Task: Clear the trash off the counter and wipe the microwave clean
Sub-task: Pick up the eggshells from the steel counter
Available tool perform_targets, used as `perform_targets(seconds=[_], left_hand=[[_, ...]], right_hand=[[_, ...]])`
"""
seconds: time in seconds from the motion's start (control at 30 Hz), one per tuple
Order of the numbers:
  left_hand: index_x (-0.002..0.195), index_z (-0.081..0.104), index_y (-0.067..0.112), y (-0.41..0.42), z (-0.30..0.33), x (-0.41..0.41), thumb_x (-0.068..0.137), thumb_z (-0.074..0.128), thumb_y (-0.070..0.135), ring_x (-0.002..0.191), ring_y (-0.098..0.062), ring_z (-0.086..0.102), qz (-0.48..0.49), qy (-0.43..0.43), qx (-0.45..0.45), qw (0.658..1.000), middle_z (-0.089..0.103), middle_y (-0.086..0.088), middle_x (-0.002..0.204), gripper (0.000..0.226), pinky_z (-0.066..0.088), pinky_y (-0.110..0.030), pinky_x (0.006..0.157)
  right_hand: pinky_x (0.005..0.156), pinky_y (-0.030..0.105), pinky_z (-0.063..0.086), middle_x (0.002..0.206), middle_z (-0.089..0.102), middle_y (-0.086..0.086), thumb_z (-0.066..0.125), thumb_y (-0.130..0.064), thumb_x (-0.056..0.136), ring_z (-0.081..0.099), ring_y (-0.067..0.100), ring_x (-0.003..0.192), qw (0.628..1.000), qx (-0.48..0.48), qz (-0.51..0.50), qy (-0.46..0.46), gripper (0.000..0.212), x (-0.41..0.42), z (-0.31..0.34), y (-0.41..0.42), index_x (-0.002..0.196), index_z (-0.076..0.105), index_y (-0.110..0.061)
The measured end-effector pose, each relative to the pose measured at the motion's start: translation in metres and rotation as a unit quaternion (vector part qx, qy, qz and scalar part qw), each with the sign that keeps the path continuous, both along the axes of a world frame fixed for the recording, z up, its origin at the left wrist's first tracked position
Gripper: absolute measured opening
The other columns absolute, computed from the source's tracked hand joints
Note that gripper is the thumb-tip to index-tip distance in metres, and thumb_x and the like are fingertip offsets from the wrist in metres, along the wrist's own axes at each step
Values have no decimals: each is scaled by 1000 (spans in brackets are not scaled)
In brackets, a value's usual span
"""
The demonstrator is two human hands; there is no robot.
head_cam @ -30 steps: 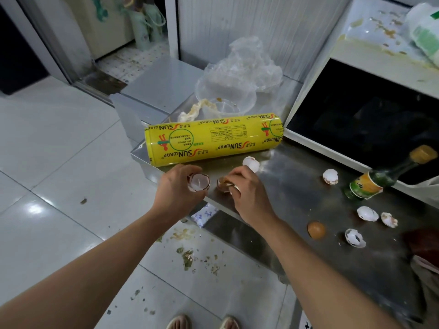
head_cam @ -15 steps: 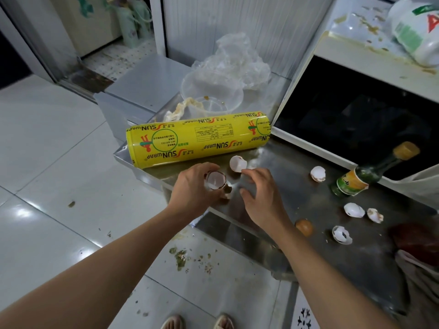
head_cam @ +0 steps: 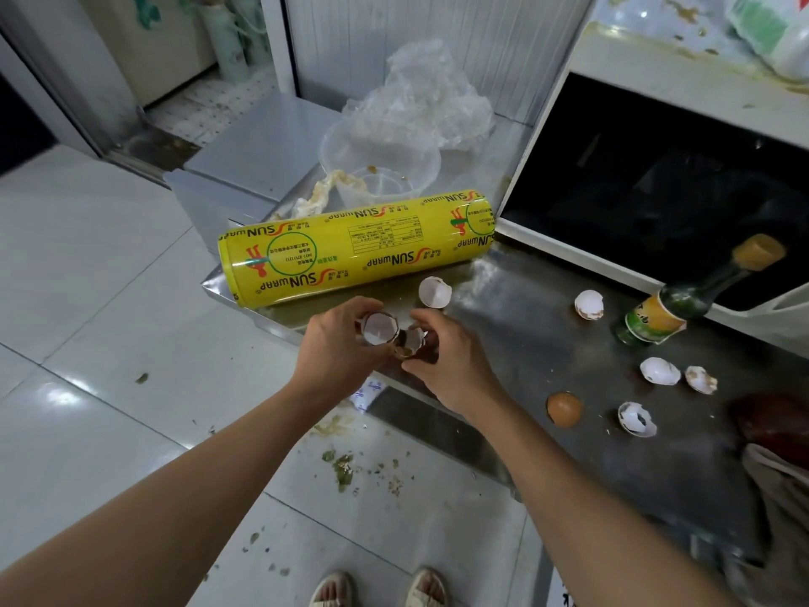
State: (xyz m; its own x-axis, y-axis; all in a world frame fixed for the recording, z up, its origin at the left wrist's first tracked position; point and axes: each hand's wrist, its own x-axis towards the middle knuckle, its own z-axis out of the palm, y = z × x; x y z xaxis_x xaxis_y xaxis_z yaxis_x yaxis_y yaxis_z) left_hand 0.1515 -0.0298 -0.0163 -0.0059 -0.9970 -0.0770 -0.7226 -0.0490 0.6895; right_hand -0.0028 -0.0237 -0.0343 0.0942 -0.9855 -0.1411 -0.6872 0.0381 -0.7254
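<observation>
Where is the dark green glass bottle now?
In the head view, the dark green glass bottle leans at the right of the steel counter, against the microwave, beside a white eggshell half.

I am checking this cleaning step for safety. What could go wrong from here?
1. The left hand and right hand hold eggshell pieces at the counter edge; crumbs may fall onto the floor.
2. Reaching for the far shells could knock over the tilted bottle.
3. The wrap roll lies near the edge and might roll off.
</observation>
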Motion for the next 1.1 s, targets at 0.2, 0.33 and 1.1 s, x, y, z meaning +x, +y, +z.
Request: perform_targets(seconds=[0.2, 0.33, 1.1], left_hand=[[116, 63, 21, -3, 3, 0, 70, 79, 27, 94, -10, 58, -3, 8, 6, 1000, 68, 3, 111, 49, 44, -22, 78], [119, 61, 23, -6, 1, -5, 70, 79, 30, 99, -12, 59, -24, -2, 34, 999, 67, 2, 114, 53, 43, -21, 77], [117, 63, 24, -2, -5, -21, 68, 81, 25, 100, -12, 63, -63, -13, 29, 997, 67, 4, 114, 53, 50, -25, 84]], right_hand=[[92, 27, 49, 119, 60, 1, 78, -7, 72, 59, 14, 106, 999, 2, -23, -42, 69, 2, -1, 1, 130, 45, -26], [90, 23, 48, 120, 61, -2, 77, -3, 72, 59, 10, 103, 998, 10, -27, -60, 73, 0, -2, 0, 133, 43, -24], [67, 23, 54, 87, 69, -3, 31, 15, 88, 69, 14, 77, 968, 113, -129, -185, 48, -22, -3, 0, 90, 54, -27]])
